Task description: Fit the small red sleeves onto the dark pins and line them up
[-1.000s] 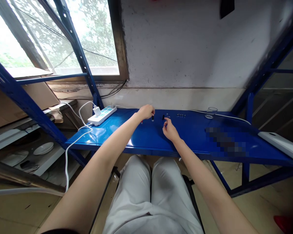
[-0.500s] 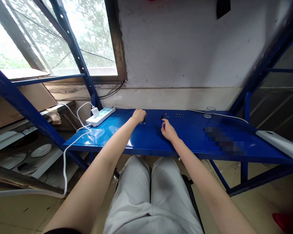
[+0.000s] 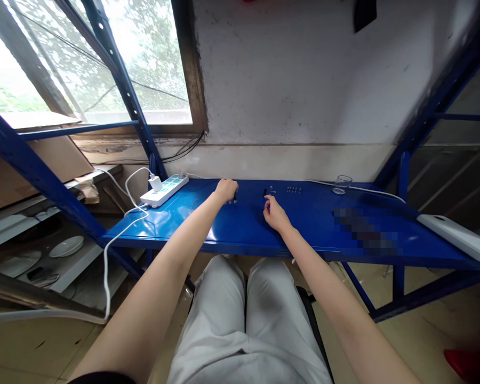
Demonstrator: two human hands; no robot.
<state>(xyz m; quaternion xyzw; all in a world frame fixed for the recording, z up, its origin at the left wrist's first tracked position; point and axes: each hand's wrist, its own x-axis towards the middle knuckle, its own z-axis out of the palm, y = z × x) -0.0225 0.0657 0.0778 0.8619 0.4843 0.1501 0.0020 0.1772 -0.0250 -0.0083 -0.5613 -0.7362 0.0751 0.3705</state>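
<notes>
My left hand (image 3: pixel 225 189) is over the left-middle of the blue table (image 3: pixel 248 229), palm down, fingers closed and pointing down. By its fingertips shows a small dark piece (image 3: pixel 235 196) with a pale lower end. A few tiny shiny bits lie just under that hand, partly hidden. My right hand (image 3: pixel 277 213) rests low over the table, index finger stretched forward and thumb apart from it. Its fingertip is at the near end of a small black piece (image 3: pixel 265 191); whether they touch, I cannot tell. Just beyond are tiny clear or metallic parts (image 3: pixel 272 190).
Several tiny metallic parts (image 3: pixel 293 190) stand in a row. A clear glass (image 3: pixel 342 184) is at the back right. On the left sits a white power strip (image 3: pixel 165 191) with its cable. A blurred dark object (image 3: pixel 366 232) and a white device (image 3: pixel 458 237) lie rightward.
Both hands keep nearly the same place and pose. The whole view has shifted very slightly; no part has visibly been picked up or let go.
</notes>
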